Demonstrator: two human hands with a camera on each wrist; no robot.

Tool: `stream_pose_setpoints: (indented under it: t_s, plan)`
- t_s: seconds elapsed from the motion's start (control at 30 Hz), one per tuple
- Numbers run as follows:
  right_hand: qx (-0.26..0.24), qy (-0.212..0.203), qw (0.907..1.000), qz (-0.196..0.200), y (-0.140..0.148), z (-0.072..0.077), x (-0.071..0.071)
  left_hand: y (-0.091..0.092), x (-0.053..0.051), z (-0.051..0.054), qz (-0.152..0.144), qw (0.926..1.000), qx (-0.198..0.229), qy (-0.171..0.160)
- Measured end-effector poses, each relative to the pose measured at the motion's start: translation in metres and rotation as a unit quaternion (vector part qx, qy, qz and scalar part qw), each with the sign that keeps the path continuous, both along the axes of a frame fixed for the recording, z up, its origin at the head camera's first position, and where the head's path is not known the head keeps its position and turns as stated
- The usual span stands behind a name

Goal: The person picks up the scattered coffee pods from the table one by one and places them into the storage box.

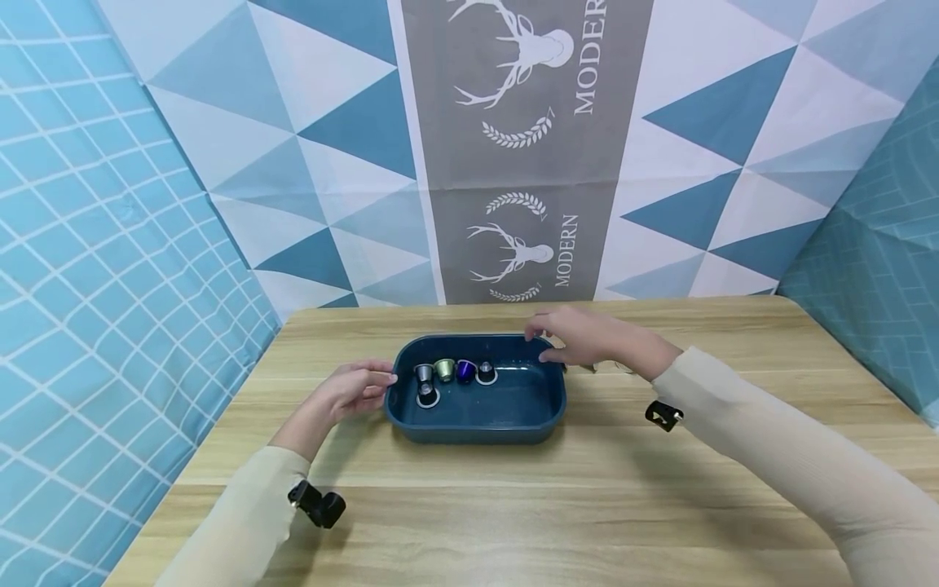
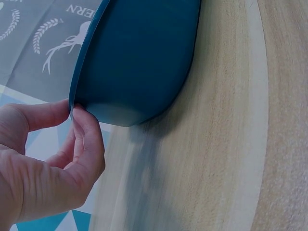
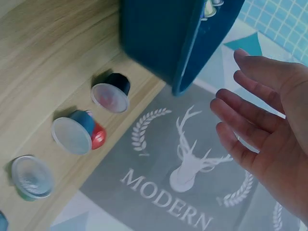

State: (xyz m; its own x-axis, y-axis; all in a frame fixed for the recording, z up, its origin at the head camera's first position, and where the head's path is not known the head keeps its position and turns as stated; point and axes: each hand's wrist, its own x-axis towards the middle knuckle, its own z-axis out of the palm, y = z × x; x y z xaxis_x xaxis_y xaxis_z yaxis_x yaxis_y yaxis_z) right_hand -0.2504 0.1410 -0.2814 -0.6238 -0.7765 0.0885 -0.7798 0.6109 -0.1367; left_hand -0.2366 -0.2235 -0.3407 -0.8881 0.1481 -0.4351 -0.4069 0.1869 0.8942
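Observation:
A dark blue plastic tub (image 1: 506, 403) stands on the table. Grouped at its left end are several coffee capsules: silver (image 1: 423, 372), pale green (image 1: 444, 369), violet-blue (image 1: 465, 372) and black (image 1: 487, 372) ones. My left hand (image 1: 355, 387) pinches the tub's left rim between thumb and fingers, as the left wrist view shows up close. Over the tub's right end hovers my right hand (image 1: 572, 333), fingers relaxed and slightly bent. The right wrist view finds nothing in that hand (image 3: 267, 113).
In the right wrist view, more capsules lie on the table beside the tub: a black one (image 3: 113, 94), a blue one (image 3: 74, 134), a red one (image 3: 98, 136) and a green-sided one (image 3: 32, 177). A patterned cloth wall (image 1: 513, 163) rises behind the wooden table (image 1: 513, 522).

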Motion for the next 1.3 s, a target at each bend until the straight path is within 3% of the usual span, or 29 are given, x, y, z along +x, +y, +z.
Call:
stream_pose_setpoints:
  t_s: [0.33, 0.67, 0.87, 1.3]
  plan:
    - [-0.055, 0.000, 0.9974, -0.046, 0.027, -0.012, -0.006, 0.000, 0.000, 0.000, 0.002, 1.0000, 0.006, 0.002]
    - [-0.078, 0.034, 0.9955, -0.041, 0.047, -0.041, -0.021, 0.001, 0.001, 0.001, -0.002, 0.9999, 0.015, 0.002]
    - [-0.069, 0.021, 0.9959, -0.055, 0.049, -0.059, -0.027, 0.000, 0.000, 0.000, 0.001, 1.0000, 0.007, 0.005]
    - [-0.074, 0.027, 0.9966, -0.025, 0.041, -0.073, -0.032, 0.000, -0.001, -0.002, 0.009, 1.0000, 0.000, 0.004]
